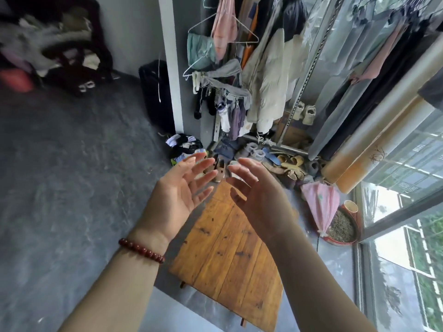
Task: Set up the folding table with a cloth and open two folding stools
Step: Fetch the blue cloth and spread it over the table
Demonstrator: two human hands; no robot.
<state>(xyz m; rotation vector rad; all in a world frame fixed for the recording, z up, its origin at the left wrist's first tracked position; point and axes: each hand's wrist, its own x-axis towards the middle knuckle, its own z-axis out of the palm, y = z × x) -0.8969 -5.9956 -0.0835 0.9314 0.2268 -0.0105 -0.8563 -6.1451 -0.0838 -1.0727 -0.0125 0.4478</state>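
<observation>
A small wooden table (227, 257) with an orange-brown plank top stands on the grey floor below my hands. My left hand (182, 188), with a dark red bead bracelet at the wrist, is raised above the table's far end, fingers spread and empty. My right hand (256, 190) is raised beside it, palm facing the left hand, fingers relaxed and holding nothing. A pink folded cloth (321, 204) hangs or leans to the right of the table by the window. No stool is visible.
A clothes rack (239, 68) full of hanging garments stands beyond the table. Shoes and slippers (275, 161) litter the floor under it. A round tray (342, 226) sits by the window at right. Open grey floor (72, 188) lies to the left.
</observation>
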